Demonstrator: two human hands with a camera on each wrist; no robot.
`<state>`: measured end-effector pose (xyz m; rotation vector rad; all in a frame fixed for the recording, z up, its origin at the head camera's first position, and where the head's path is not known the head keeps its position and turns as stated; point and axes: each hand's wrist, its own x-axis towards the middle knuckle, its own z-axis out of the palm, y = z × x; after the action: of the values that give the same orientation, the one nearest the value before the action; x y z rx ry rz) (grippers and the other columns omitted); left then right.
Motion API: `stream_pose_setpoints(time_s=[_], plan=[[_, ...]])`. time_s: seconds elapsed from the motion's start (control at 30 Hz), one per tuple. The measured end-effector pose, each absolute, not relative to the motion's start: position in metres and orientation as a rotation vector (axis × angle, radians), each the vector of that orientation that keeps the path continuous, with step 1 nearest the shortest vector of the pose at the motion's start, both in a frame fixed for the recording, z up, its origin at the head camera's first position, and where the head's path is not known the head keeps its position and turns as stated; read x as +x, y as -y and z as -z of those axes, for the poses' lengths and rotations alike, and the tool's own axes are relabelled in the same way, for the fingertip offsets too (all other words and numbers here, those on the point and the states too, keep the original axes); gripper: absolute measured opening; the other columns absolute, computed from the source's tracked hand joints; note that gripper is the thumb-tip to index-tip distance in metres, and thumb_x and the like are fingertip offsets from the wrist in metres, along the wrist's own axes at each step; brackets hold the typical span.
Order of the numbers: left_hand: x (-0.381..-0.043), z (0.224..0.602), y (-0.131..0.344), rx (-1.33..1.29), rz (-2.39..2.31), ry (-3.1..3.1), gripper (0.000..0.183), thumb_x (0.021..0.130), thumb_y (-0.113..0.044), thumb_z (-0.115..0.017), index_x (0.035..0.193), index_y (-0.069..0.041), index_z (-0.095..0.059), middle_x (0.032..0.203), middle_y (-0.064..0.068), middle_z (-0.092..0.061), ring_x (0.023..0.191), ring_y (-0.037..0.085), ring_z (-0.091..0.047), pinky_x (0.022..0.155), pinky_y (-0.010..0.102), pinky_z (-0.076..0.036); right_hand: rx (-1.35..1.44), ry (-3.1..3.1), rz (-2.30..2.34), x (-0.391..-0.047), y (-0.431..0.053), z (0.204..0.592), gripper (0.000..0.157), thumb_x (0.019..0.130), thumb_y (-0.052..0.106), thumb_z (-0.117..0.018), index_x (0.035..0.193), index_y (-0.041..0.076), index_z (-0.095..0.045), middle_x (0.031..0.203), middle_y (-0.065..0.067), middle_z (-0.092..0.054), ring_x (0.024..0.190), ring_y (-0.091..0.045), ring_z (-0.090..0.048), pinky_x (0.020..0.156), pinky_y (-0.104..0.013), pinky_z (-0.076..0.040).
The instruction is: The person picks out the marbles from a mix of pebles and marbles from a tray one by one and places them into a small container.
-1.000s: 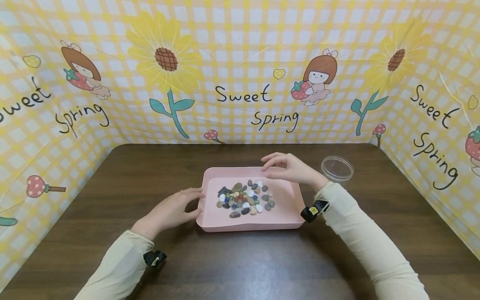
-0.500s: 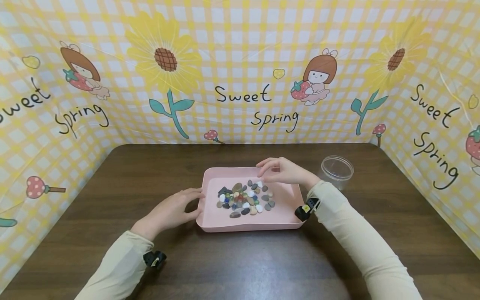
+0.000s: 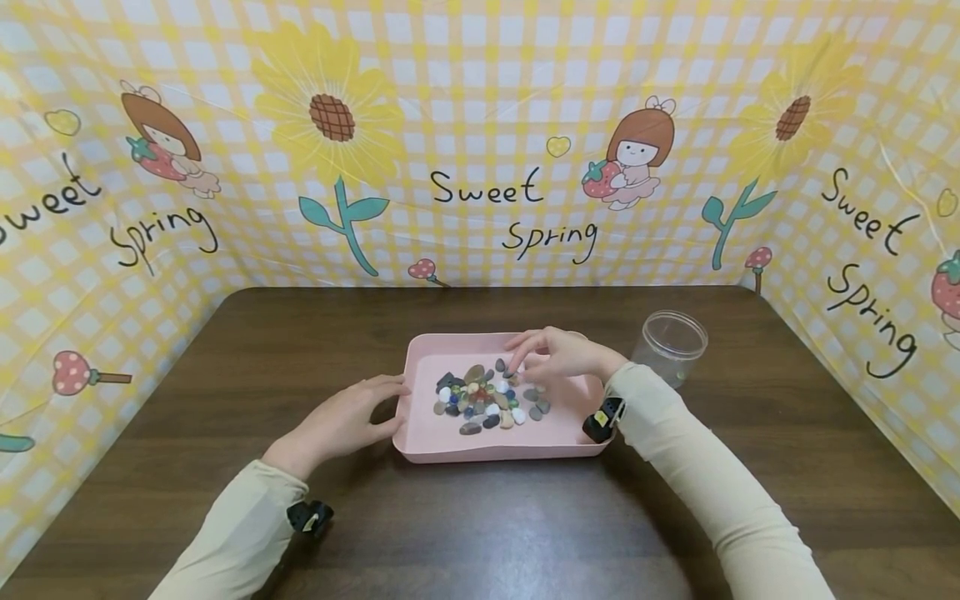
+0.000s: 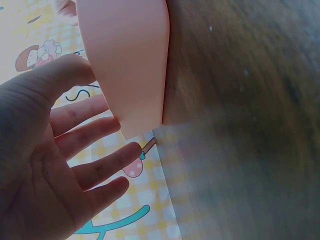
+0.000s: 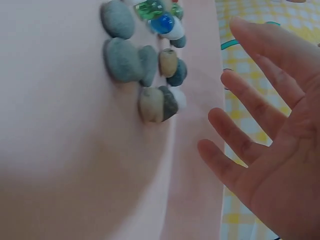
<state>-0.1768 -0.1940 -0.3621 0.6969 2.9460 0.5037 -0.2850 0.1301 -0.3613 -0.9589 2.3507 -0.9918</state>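
My left hand [image 3: 341, 419] rests its fingertips and thumb at the left rim of a shallow pink tray [image 3: 577, 425]. In the left wrist view, its fingers [image 4: 107, 162] are spread and loose beside the tray wall [image 4: 131, 65]. Over the tray's back right part hovers my right hand [image 3: 566, 354], holding nothing. Its fingertips overlap the upper right edge of the stones in the head view. Grey pebbles [image 5: 122, 60], white stones and coloured glass beads, among them a blue glass bead [image 5: 162, 22], lie heaped mid-tray. Part of the heap is hidden behind the right fingers.
A clear round jar [image 3: 672, 346], lidless, stands on the dark wooden table [image 3: 480, 533] behind my right wrist, with something small at its bottom. A yellow checked cloth [image 3: 480, 108] hangs along the table's back and both sides.
My right hand has moved from near the tray's back rim, left and toward me, lower over the stones. The jar is more exposed now. My left hand stays at the rim.
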Motion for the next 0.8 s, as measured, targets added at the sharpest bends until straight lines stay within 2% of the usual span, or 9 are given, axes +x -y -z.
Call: stream_pose_setpoints(time_s=[0.23, 0.53, 0.8], plan=[[-0.176, 0.361, 0.194, 0.685, -0.496, -2.942, 0.043, 0.088, -0.024, -0.062, 0.126, -0.005, -0.057, 0.136, 0.017, -0.052, 0.126, 0.035, -0.049, 0.103, 0.052, -0.041, -0.943, -2.352, 0.949, -0.284, -0.126, 0.366, 0.012, 0.079, 0.012, -0.072, 0.092, 0.013, -0.073, 0.142, -0.01, -0.046, 0.137, -0.028, -0.035, 0.116, -0.052, -0.019], [-0.176, 0.361, 0.194, 0.677, -0.499, -2.939, 0.044, 0.088, -0.025, -0.062, 0.127, -0.005, -0.056, 0.137, 0.016, -0.051, 0.126, 0.035, -0.048, 0.103, 0.052, -0.041, -1.003, -2.297, 0.955, -0.285, -0.121, 0.373, 0.013, 0.079, 0.004, -0.07, 0.091, 0.006, -0.073, 0.146, -0.015, -0.039, 0.139, -0.03, -0.032, 0.116, -0.05, -0.023], [-0.177, 0.362, 0.194, 0.681, -0.504, -2.935, 0.043, 0.088, -0.025, -0.062, 0.127, -0.006, -0.057, 0.137, 0.016, -0.051, 0.127, 0.035, -0.048, 0.103, 0.052, -0.041, -1.046, -2.328, 0.856, -0.285, -0.119, 0.374, 0.01, 0.08, 0.007, -0.071, 0.09, 0.009, -0.074, 0.147, -0.016, -0.037, 0.139, -0.031, -0.03, 0.115, -0.053, -0.023]])
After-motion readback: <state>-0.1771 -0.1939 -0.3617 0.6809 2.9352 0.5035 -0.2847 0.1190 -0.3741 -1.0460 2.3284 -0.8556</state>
